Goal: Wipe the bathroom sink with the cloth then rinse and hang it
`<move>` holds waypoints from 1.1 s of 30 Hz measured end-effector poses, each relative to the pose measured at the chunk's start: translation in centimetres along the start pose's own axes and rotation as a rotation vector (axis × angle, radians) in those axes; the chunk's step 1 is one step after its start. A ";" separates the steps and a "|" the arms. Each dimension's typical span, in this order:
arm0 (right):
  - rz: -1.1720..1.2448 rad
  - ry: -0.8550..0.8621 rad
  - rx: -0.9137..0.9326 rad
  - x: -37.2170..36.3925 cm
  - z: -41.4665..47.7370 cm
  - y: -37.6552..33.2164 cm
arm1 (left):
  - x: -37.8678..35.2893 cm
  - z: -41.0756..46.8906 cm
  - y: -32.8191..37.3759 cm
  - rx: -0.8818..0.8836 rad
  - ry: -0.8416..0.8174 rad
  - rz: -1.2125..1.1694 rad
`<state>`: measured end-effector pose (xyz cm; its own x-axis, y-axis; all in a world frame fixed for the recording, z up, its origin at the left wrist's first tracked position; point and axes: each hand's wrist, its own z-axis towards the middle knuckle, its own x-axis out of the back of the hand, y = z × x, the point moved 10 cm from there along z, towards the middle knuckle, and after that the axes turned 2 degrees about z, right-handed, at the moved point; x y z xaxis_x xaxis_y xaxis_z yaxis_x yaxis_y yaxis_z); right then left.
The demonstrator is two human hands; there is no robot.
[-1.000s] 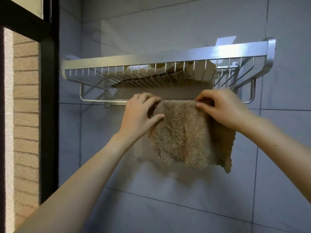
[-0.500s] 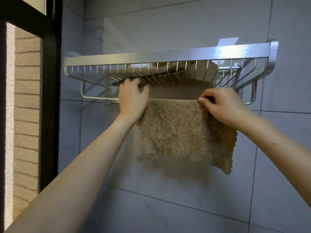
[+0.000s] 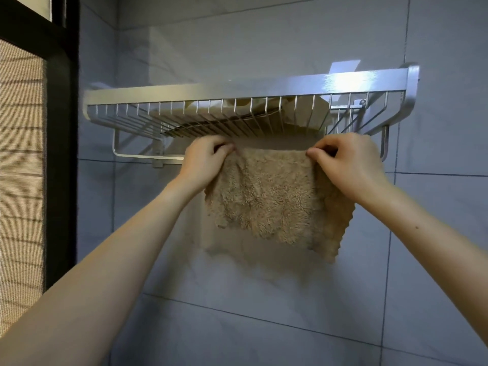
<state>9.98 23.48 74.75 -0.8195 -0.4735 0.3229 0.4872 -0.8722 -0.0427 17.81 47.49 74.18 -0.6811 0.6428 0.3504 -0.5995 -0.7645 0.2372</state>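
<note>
The tan fluffy cloth (image 3: 274, 196) hung over the rail (image 3: 137, 155) beneath the wall-mounted wire shelf (image 3: 237, 88), near the rail's right end, its front flap falling against the grey tiled wall (image 3: 264, 299). The left hand (image 3: 204, 161) pinched the cloth's top left corner between thumb and fingers; the right hand (image 3: 348, 165) pinched the top right corner the same way. The lower edge drooped unevenly, lower toward the right. The risk I judged: if the drape was lopsided across the rail, the heavier damp side could drag the cloth off once both pinches were released. Bunched folds would also dry poorly.
</note>
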 end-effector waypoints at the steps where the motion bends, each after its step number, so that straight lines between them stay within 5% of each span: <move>1: -0.041 0.039 0.021 0.1 -0.1 -0.4 | -0.3 0.5 -0.3 0.044 -0.030 -0.011; 5: -0.198 -0.074 0.096 -1.7 0.0 -1.2 | -0.6 1.0 -1.1 0.137 -0.108 -0.033; 10: -0.100 -0.195 0.125 -1.0 -0.9 -0.1 | 0.5 -1.9 0.3 -0.057 -0.111 -0.043; 21: -0.052 -0.307 0.060 -0.1 -0.7 1.0 | 4.0 -4.8 1.5 -0.291 0.232 0.004; 24: -0.135 -0.395 0.031 -0.8 -0.9 1.2 | 3.0 -5.5 1.8 -0.318 0.171 0.076; 29: -0.174 -0.279 0.123 0.4 -1.0 -0.1 | 1.9 -3.7 0.3 -0.205 0.086 0.096; 33: -0.181 -0.390 -0.015 -0.9 -0.5 1.4 | 0.5 -3.0 0.4 -0.156 -0.031 0.143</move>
<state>11.26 22.65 73.87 -0.7148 -0.2333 0.6593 0.3388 -0.9402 0.0346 15.90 47.65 71.76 -0.7523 0.5245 0.3988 -0.5568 -0.8297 0.0409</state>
